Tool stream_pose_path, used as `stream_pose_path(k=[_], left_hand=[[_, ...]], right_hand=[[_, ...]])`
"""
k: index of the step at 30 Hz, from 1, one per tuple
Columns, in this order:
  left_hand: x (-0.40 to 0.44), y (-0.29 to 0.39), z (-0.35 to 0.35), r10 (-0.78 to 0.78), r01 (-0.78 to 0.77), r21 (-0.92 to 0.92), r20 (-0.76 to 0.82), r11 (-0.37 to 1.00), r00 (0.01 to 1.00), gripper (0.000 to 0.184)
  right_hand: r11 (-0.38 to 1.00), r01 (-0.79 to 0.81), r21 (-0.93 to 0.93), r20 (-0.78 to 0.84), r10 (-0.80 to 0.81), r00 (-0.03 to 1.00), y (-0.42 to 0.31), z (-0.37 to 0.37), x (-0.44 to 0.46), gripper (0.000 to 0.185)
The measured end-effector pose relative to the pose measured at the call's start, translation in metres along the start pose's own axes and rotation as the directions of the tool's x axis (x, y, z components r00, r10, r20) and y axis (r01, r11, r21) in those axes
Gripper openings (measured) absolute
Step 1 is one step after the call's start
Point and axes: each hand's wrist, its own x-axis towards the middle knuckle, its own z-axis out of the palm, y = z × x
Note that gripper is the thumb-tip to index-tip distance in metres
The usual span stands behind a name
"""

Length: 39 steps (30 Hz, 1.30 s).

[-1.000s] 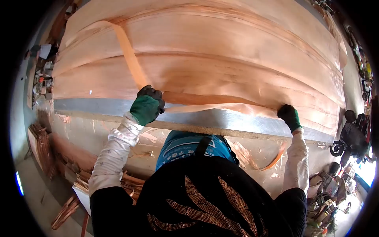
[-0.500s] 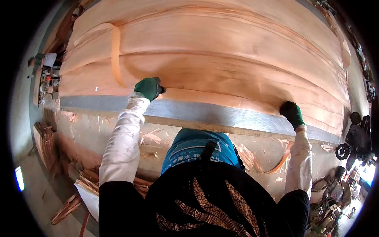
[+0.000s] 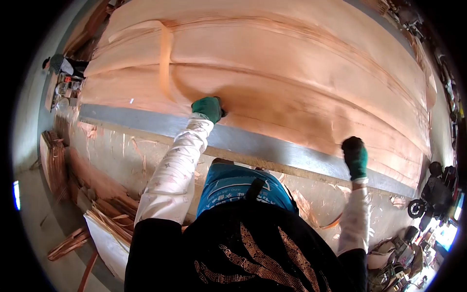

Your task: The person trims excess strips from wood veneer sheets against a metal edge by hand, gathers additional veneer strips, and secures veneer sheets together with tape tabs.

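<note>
A large sheet of thin wood veneer (image 3: 272, 82), wavy and creased, lies over a metal-edged table (image 3: 146, 118). My left hand (image 3: 206, 108), in a green glove with dark fingertips, is closed low at the veneer's near edge, left of the middle. My right hand (image 3: 355, 158), gloved alike, makes a fist over the near edge farther right. Whatever either hand's fingers hold, if anything, is hidden. A narrow veneer strip (image 3: 165, 61) lies across the sheet, up and left of my left hand.
Scraps litter the floor under the table's near edge. Stacked veneer pieces (image 3: 53, 163) stand at the left, beyond them a person (image 3: 61, 64). A motorbike (image 3: 433, 194) and piled goods (image 3: 396, 263) are at the right.
The view has shifted and turned slightly. My left hand stays near the veneer's edge. My right hand has turned upright, its forearm drawn inward. A person has come further into view at the far left.
</note>
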Motion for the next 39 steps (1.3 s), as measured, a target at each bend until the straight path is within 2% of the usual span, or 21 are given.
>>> stream_pose_path(k=[2,3,4,6,8,10,12,16,18,20,23,24,26,27,28,29,32,33,36,37,39], left_hand=[[0.003,-0.001,0.010,0.006,-0.006,0.007,-0.002,1.000,1.000,0.037],[0.002,0.000,0.012,0.013,-0.013,0.007,-0.014,1.000,1.000,0.037],[0.002,0.000,0.011,0.017,-0.017,0.008,-0.029,1.000,0.999,0.036],[0.004,-0.001,0.005,0.025,-0.025,-0.006,0.036,1.000,0.999,0.035],[0.006,-0.013,0.005,0.106,-0.104,-0.036,0.048,0.994,0.993,0.038],[-0.001,-0.045,-0.024,0.297,-0.283,-0.097,0.209,0.954,0.932,0.041],[-0.012,-0.084,-0.068,0.325,-0.355,0.012,0.376,0.935,0.868,0.042],[-0.004,-0.204,-0.098,0.474,-0.496,-0.006,0.306,0.868,0.826,0.033],[0.002,-0.256,-0.100,0.532,-0.557,0.039,0.250,0.829,0.809,0.027],[0.011,-0.293,-0.098,0.527,-0.570,0.161,0.243,0.806,0.814,0.018],[0.017,-0.358,-0.103,0.653,-0.658,0.077,0.078,0.749,0.753,0.011],[0.018,-0.374,-0.110,0.644,-0.657,0.100,0.138,0.747,0.753,0.011],[0.014,-0.411,-0.122,0.648,-0.593,-0.278,0.195,0.756,0.736,0.016],[0.009,-0.427,-0.123,0.603,-0.511,-0.356,0.231,0.783,0.764,0.019],[0.002,-0.440,-0.123,0.554,-0.419,-0.423,0.273,0.803,0.787,0.022],[-0.005,-0.453,-0.111,0.554,-0.425,-0.425,0.248,0.799,0.794,0.039],[-0.023,-0.465,-0.105,0.519,-0.270,-0.564,0.342,0.780,0.784,0.062],[-0.024,-0.468,-0.099,0.497,-0.137,-0.621,0.455,0.772,0.739,0.083],[-0.030,-0.465,-0.110,0.401,-0.030,-0.576,0.529,0.817,0.748,0.085],[-0.030,-0.460,-0.120,0.391,-0.138,-0.467,0.503,0.873,0.771,0.087],[-0.026,-0.483,-0.100,0.429,-0.205,-0.575,0.285,0.792,0.857,0.087]], right_hand=[[0.944,0.104,0.314,-0.011,-0.105,0.994,-0.104,-0.012,0.037,0.009],[0.921,0.215,0.325,-0.058,-0.208,0.976,-0.149,0.001,0.051,0.009],[0.866,0.048,0.497,0.054,-0.086,0.995,-0.196,0.011,0.063,0.009],[0.852,0.195,0.485,0.085,-0.268,0.960,-0.254,0.049,0.098,0.011],[0.953,0.101,0.285,0.218,-0.167,0.962,-0.281,0.091,0.126,0.016],[0.986,0.063,0.154,0.312,-0.110,0.944,-0.286,0.107,0.143,0.022],[0.986,0.165,0.013,0.372,-0.158,0.915,-0.283,0.109,0.145,0.026],[0.910,0.388,-0.144,0.287,-0.337,0.897,-0.287,0.099,0.145,0.020],[0.984,0.114,-0.138,0.287,-0.070,0.955,-0.302,0.098,0.144,0.017],[0.901,0.353,-0.252,0.354,-0.254,0.900,-0.278,0.117,0.139,0.014],[0.842,0.421,-0.337,0.415,-0.269,0.869,-0.276,0.114,0.137,0.012],[0.848,0.401,-0.347,0.441,-0.230,0.867,-0.282,0.111,0.139,0.015],[0.855,0.380,-0.353,0.439,-0.207,0.874,-0.282,0.115,0.141,0.016],[0.842,0.404,-0.359,0.457,-0.219,0.862,-0.287,0.114,0.144,0.017],[0.900,0.298,-0.318,0.464,-0.126,0.877,-0.296,0.108,0.149,0.017],[0.888,0.302,-0.347,0.463,-0.118,0.879,-0.295,0.111,0.146,0.015],[0.858,0.366,-0.360,0.471,-0.172,0.865,-0.289,0.110,0.147,0.013],[0.874,0.361,-0.325,0.474,-0.180,0.862,-0.286,0.106,0.148,0.012],[0.885,0.364,-0.290,0.457,-0.206,0.865,-0.283,0.111,0.145,0.011],[0.881,0.373,-0.292,0.433,-0.226,0.872,-0.281,0.112,0.142,0.011],[0.916,0.312,-0.250,0.368,-0.208,0.906,-0.286,0.110,0.142,0.012]])
